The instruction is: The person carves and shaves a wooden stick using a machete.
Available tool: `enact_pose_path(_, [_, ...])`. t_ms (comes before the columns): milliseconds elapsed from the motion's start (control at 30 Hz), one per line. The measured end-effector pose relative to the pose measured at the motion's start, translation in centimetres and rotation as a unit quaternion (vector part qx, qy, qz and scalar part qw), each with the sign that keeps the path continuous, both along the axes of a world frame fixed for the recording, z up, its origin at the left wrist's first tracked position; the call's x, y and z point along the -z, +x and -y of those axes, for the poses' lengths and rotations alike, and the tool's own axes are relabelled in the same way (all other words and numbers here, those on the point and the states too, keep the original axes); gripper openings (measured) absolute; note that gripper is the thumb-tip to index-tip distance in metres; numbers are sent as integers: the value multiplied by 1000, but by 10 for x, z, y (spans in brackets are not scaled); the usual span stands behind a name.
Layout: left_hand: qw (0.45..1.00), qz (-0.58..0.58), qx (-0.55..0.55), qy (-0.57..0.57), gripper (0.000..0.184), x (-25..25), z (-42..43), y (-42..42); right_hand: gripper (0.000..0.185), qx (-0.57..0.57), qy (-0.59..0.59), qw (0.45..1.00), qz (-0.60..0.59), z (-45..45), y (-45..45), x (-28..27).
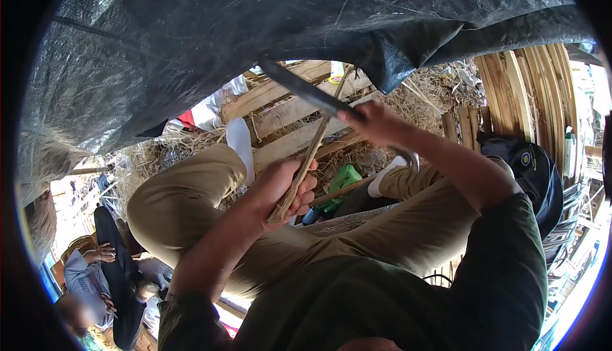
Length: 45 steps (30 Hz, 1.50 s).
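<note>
My left hand (284,185) is closed around the lower end of a rough wooden stick (312,150), which slants up and away to the right. In my right hand (379,125) is the grip end of a machete (299,86) with a long, dark, slightly curved blade. The blade points up and left and crosses the stick just above its middle; whether they touch, I cannot tell. My right fingers hide most of the machete's handle. Both hands are above my spread knees.
A dark tarp (210,26) hangs low in front. Wooden slats (280,118) and straw lie beneath my feet. A green plastic bag (344,182) sits between my legs. At right are upright planks (529,90) and a black backpack (535,172). Another person (89,274) sits lower left.
</note>
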<state>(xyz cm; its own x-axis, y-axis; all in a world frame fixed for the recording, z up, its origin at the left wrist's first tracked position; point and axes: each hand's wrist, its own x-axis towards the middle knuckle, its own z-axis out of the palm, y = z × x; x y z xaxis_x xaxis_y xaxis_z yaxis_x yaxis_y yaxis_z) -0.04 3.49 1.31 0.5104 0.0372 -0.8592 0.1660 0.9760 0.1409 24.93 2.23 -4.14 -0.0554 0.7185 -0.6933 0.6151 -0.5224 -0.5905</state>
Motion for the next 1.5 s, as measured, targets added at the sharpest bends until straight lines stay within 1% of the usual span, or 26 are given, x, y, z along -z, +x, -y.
enact_pose_path(33, [1000,8,-4,-4,14,-1,1,-1,53,-8,7,1000,16,-3,4,4])
enact_pose_path(67, [1000,17,-7,-5,15,-3,1,-1,51,16,-16,999,47,-2,8,5])
enact_pose_path(167, [1000,15,-5,12,15,-11,1,0,52,-1,62,998,-17,23,-23,-1])
enact_pose_path(300, [1000,14,-2,17,16,-6,4,1,54,-16,-9,1000,-13,8,-3,0])
enact_pose_path(367, [1000,12,-3,11,16,-5,5,0,56,21,-32,999,7,12,-4,5])
enact_pose_path(433, [1000,7,-1,19,16,-7,1,2,58,58,-50,997,28,9,-12,-5])
enact_pose_path(467, [1000,1,-2,23,15,-11,3,4,60,19,-50,998,-33,17,-20,-12])
enact_pose_path(567, [1000,9,-10,16,14,-10,6,2,55,-17,14,999,-31,18,-20,-11])
enact_pose_path(600, [1000,19,-14,11,14,-8,7,2,54,-2,-5,1000,-21,13,-14,-8])
enact_pose_path(667, [999,25,-18,10,14,-1,4,-1,54,2,13,999,30,5,5,9])
enact_pose_path(700, [999,28,-18,10,13,1,2,-2,54,5,23,998,55,2,6,4])
enact_pose_path(733, [999,30,-15,13,13,-1,-1,-2,58,50,-10,998,31,5,4,0])
enact_pose_path(833, [999,30,-19,10,12,-8,2,-1,56,4,34,999,-16,25,-28,-31])
enact_pose_path(867, [999,28,-21,11,11,-11,4,-2,55,13,21,999,-24,25,-26,-23])
enact_pose_path(967, [1000,20,-15,10,12,-10,5,0,56,-21,-2,1000,-16,11,-2,-4])
enact_pose_path(1000, [1000,15,-15,10,12,-9,5,0,58,-35,-10,999,9,2,5,-3])
enact_pose_path(1100, [999,25,-29,-3,13,-5,2,-2,59,60,-41,996,46,11,-4,-7])
enact_pose_path(1133, [999,23,-27,5,13,-8,2,-2,60,25,-31,998,-51,18,-10,-8])
enact_pose_path(1233, [1000,15,-20,13,13,-14,5,-2,59,-13,-15,999,-25,19,-23,-34])
enact_pose_path(1267, [1000,13,-18,8,13,-10,5,-1,59,-29,-3,999,-20,16,-13,-16])
enact_pose_path(1367, [999,26,-28,-1,12,-3,2,-2,58,-22,15,998,55,4,10,-1])
enact_pose_path(1400, [999,34,-30,-3,12,-3,0,-2,59,30,-10,998,46,5,7,-1])
enact_pose_path(1500, [999,37,-27,17,12,-6,4,-1,57,6,3,999,-53,25,-27,-30])
